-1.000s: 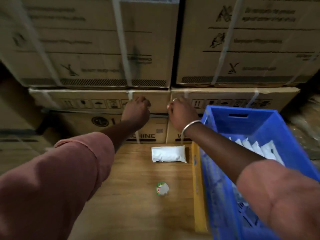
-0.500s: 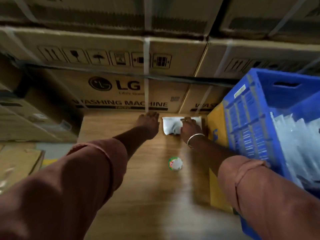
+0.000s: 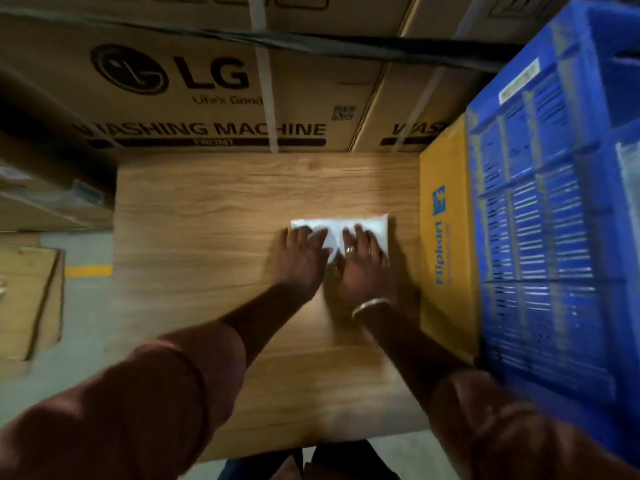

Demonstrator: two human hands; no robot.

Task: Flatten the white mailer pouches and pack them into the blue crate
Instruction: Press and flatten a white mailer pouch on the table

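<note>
One white mailer pouch lies on the wooden table, right of centre. My left hand rests flat on its left part with the fingers spread. My right hand, with a ring and a metal bangle, presses flat on its right part. Neither hand grips it. The blue crate stands at the right edge of the view, higher than the table, with something pale just visible inside at its far right.
A yellow Flipkart box sits between the table and the crate. Stacked LG washing machine cartons wall off the table's far side. Flat cardboard lies on the floor at left. A small green-edged object peeks out between my hands.
My hands came down from the cartons onto the pouch and drew it nearer, over the small round object. My view tilted down and closer to the table.
</note>
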